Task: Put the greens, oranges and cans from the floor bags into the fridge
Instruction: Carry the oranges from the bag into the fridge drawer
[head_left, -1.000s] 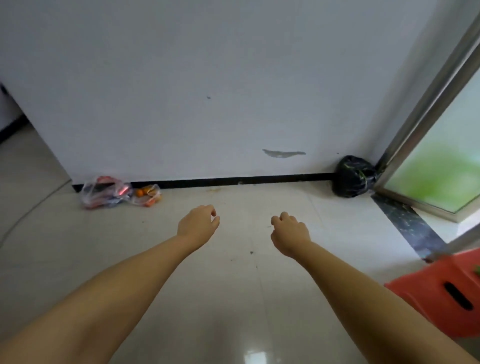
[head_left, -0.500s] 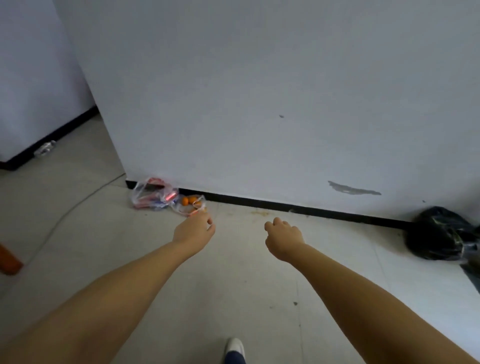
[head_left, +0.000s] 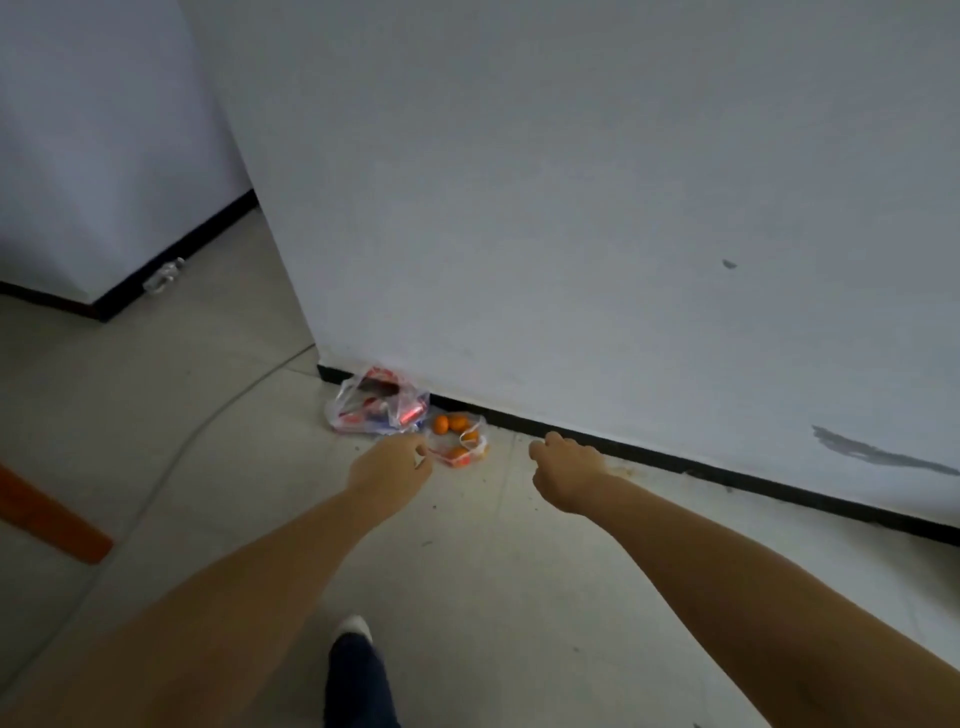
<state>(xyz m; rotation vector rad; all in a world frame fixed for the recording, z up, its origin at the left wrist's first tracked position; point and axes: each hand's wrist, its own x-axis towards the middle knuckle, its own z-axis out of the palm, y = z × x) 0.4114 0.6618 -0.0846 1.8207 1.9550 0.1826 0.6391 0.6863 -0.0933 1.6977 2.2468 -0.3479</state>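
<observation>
Two clear plastic bags lie on the floor against the wall's black skirting. The left bag holds red cans. The smaller bag beside it holds several oranges. My left hand hangs in front of the bags with fingers loosely curled and holds nothing. My right hand is stretched out to the right of the orange bag, fingers loosely curled, also holding nothing. No greens and no fridge are in view.
A white wall with a corner stands just behind the bags. An orange object juts in at the left edge. A clear plastic bottle lies by the far skirting. A thin cable runs across the tiles. My foot is below.
The view has swung left and moved closer to the bags. The black bag and glass door at the right have left the frame. Both hands stay outstretched, now nearer the bags.
</observation>
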